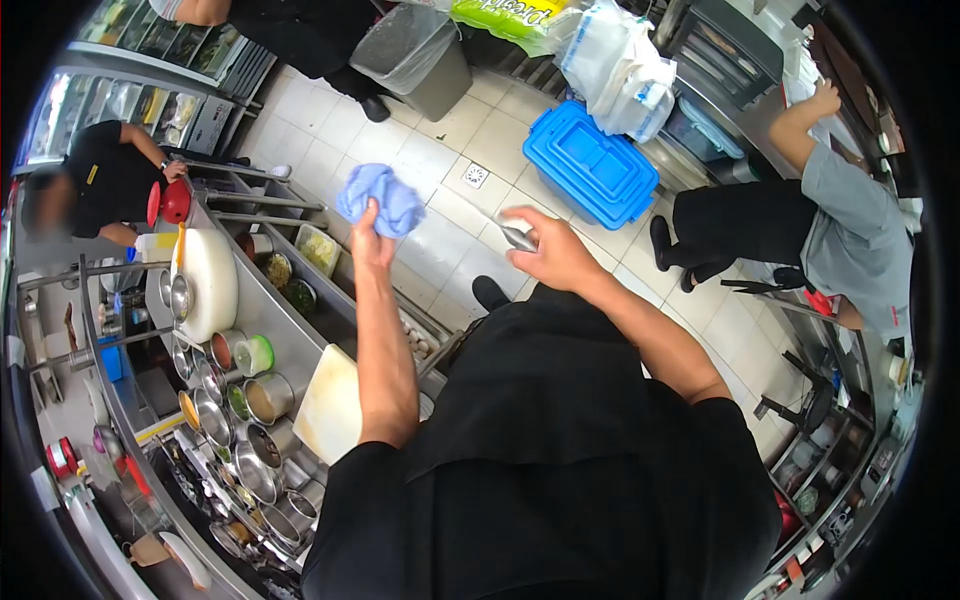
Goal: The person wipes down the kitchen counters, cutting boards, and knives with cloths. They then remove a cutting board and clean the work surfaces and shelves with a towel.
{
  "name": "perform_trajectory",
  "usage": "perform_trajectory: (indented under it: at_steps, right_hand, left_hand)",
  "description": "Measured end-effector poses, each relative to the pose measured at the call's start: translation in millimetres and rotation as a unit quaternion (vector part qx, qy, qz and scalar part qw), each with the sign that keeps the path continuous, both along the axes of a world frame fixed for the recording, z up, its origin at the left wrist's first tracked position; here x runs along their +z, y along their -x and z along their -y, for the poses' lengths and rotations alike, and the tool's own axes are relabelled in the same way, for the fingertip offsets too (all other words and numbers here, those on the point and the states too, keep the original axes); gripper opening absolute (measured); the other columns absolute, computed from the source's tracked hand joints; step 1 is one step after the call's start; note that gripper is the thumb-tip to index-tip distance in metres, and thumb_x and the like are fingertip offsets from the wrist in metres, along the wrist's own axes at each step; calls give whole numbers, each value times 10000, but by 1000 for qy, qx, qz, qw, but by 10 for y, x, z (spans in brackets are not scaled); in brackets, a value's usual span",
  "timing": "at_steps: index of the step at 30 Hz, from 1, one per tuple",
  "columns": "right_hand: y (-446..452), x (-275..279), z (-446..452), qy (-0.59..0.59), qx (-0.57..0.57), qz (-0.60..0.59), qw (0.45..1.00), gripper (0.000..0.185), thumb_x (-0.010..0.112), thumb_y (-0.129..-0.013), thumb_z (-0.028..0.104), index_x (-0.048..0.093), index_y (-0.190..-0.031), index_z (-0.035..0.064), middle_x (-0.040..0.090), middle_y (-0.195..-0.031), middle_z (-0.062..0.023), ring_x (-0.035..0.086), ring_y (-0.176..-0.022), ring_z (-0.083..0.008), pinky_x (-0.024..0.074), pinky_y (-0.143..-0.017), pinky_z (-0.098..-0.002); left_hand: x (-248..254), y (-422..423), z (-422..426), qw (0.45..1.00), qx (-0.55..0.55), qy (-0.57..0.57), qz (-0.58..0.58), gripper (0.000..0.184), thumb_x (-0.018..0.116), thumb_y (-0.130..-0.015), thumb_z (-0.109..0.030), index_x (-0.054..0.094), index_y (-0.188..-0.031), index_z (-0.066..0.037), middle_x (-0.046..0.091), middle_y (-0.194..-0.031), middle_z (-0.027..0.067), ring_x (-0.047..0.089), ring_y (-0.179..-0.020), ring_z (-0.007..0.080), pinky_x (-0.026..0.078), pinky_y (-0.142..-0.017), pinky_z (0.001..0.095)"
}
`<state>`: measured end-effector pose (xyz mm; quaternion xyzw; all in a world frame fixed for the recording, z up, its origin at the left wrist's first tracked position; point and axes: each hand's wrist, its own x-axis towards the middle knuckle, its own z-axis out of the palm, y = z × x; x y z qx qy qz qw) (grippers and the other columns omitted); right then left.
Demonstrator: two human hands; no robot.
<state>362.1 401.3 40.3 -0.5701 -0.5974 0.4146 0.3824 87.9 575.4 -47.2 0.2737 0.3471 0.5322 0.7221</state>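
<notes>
Bunched in my left hand [372, 242] is a blue cloth [384, 200], held up over the tiled floor [430, 165]. My right hand [552, 250], to the right of the cloth, is closed around a knife [518, 238], whose narrow end points up and to the left. The knife and the cloth are apart. Both hands are in front of my dark apron, away from the counter.
Left: a steel counter [325, 325] with a white cutting board [332, 405], metal pots and a round white block [212, 285]. Ahead: a blue lidded bin [590, 165] and a grey trash can [425, 70]. Co-workers stand at left, top left and right.
</notes>
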Motion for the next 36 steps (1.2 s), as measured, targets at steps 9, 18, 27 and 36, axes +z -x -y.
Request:
perform_trajectory:
  at_steps: [9,18,27,36]
  right_hand:
    - [171,-17,-419,259,46,-390,883,218,594,-825,74,512,-1027,68,422,-586,15,406,-406,-65,346,-351,-239]
    - [-131,152,-540,151,-28,-284,947,189,591,-838,72,553,-1017,26,427,-547,35,406,-398,-42,332,-338,-225]
    - [456,-2,-327,-110,-25,214,970,481,601,-744,93,485,-1196,-22,610,-631,-202,617,-600,-383,494,-545,-473]
    - [126,391,-102,227,135,-237,935,311,570,-815,104,580,-1106,-5,486,-595,-20,472,-439,-97,405,-394,-275]
  left_hand:
    - [676,-987,511,981,-69,121,132,707,285,-908,-635,321,-1390,-120,460,-1338,149,479,-1198,338,400,-953,584]
    - [457,-818,662,998,-51,33,13,583,378,-960,-473,410,-1315,-12,517,-1267,132,523,-1148,286,395,-1001,427]
    - [794,-1092,719,980,-29,14,194,635,332,-916,-590,457,-1243,-61,509,-1230,117,440,-1181,296,290,-1047,451]
    - [750,-564,476,951,-39,13,308,691,185,-931,-583,379,-1365,-82,419,-1379,180,378,-1271,395,235,-1076,568]
